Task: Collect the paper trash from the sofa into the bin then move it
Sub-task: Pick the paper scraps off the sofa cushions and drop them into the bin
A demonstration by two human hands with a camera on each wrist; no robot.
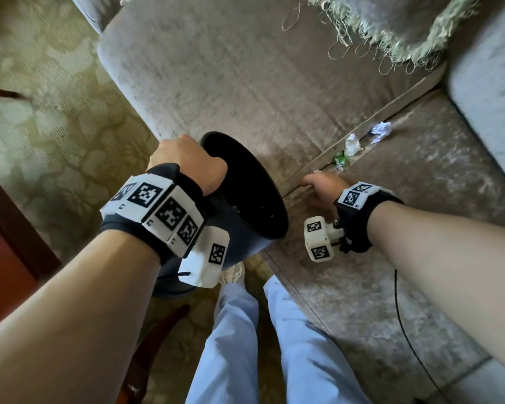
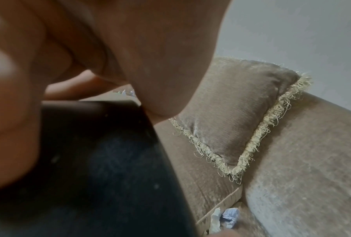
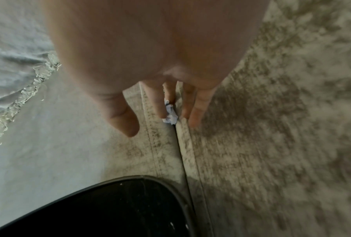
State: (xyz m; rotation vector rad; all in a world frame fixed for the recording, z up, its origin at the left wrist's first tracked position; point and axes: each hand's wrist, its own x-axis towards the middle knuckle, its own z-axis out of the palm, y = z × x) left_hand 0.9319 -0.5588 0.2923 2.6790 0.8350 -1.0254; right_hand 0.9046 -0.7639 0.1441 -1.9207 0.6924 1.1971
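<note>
The left hand (image 1: pixel 184 161) is nearest the head camera; its fingers are curled over the rim of the dark bin (image 1: pixel 245 185), which is held tilted with its mouth turned toward the sofa (image 1: pixel 245 77) seat, at the front edge of the left seat cushion. No paper is made out inside the bin.

The right hand (image 1: pixel 321 185) is held low over the seam between the two seat cushions, fingers loosely spread and holding nothing. Three scraps are noted along that seam, toward the back edge of the seat: a green-and-white scrap (image 1: pixel 340 161) just beyond the fingertips, a white crumpled paper (image 1: pixel 352 144) beside it, and a bluish-white crumpled paper (image 1: pixel 380 130) farther back. A fringed cushion (image 1: pixel 391 27) is seen at the sofa's back corner.

Step judged in hand: collection, at its start, with the reach to the first scrap under way. The next move is judged to call for a pinch on the nearest scrap, partly sunk in the seam, then a short carry to the bin mouth.
</note>
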